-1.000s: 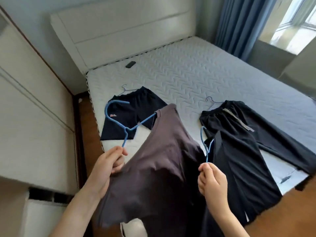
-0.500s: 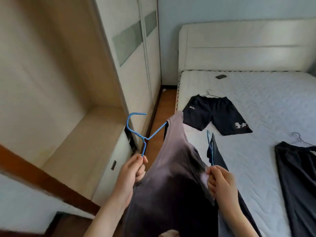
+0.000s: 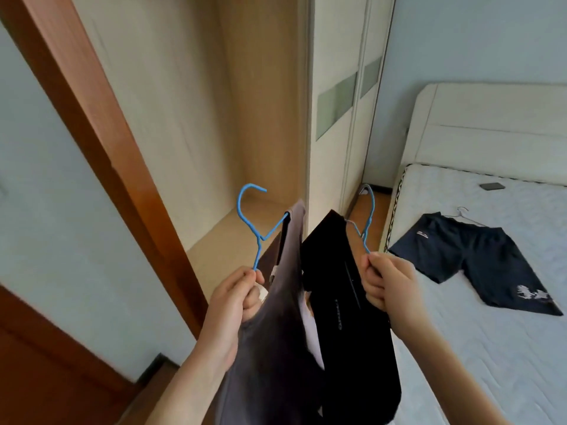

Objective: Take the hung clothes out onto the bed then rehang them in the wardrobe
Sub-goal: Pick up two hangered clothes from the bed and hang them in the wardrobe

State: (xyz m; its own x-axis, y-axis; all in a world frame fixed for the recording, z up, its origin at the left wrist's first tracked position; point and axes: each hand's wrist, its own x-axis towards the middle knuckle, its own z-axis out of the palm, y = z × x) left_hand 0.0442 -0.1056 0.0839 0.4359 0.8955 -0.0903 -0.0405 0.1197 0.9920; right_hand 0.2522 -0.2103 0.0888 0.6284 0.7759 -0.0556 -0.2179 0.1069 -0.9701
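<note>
The left hand (image 3: pixel 239 294) is clenched on a blue hanger (image 3: pixel 254 219) carrying a grey garment (image 3: pixel 276 332), the right hand (image 3: pixel 385 285) likewise on a second hanger's (image 3: pixel 366 223) black garment (image 3: pixel 343 302), hooks up (presumably for hanging) facing the open wardrobe (image 3: pixel 245 102).

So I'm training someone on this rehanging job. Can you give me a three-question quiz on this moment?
1. True or false: each hand holds its own blue hanger.
2. Which garment hangs from the left hand? A) grey-brown top B) black garment C) navy shorts
3. Fill in: the navy shorts lie flat on the ____.

Key
1. True: the left hand grips one blue hanger, the right hand the other.
2. A.
3. Bed, beside the open wardrobe.
</note>
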